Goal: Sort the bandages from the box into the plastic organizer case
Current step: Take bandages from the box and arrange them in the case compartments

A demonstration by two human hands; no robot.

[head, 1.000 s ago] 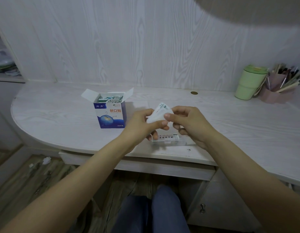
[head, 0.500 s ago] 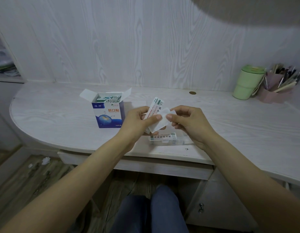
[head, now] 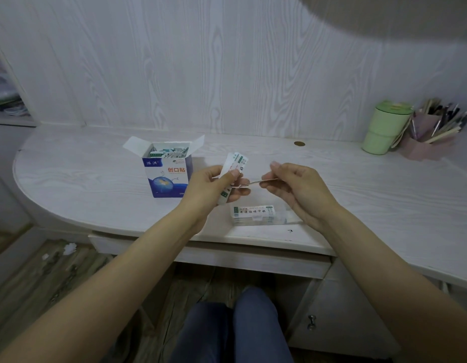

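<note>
An open blue and white bandage box (head: 167, 172) stands on the desk, full of wrapped bandages. My left hand (head: 214, 186) holds a small bunch of wrapped bandages (head: 236, 163) upright, just right of the box. My right hand (head: 296, 187) pinches one bandage (head: 254, 183), seen edge-on and lying flat, between the two hands. Below the hands, near the desk's front edge, lies the clear plastic organizer case (head: 263, 216) with a stack of bandages in its left part.
A green lidded cup (head: 385, 129) and a pink pen holder (head: 431, 134) with several pens stand at the back right. The white desk (head: 83, 179) has a rounded left end. A drawer front runs under its front edge, with my knees below.
My right hand has drawn one bandage off the bunch and moved it right, turning it flat. My left hand has tilted the remaining bandages upright.
</note>
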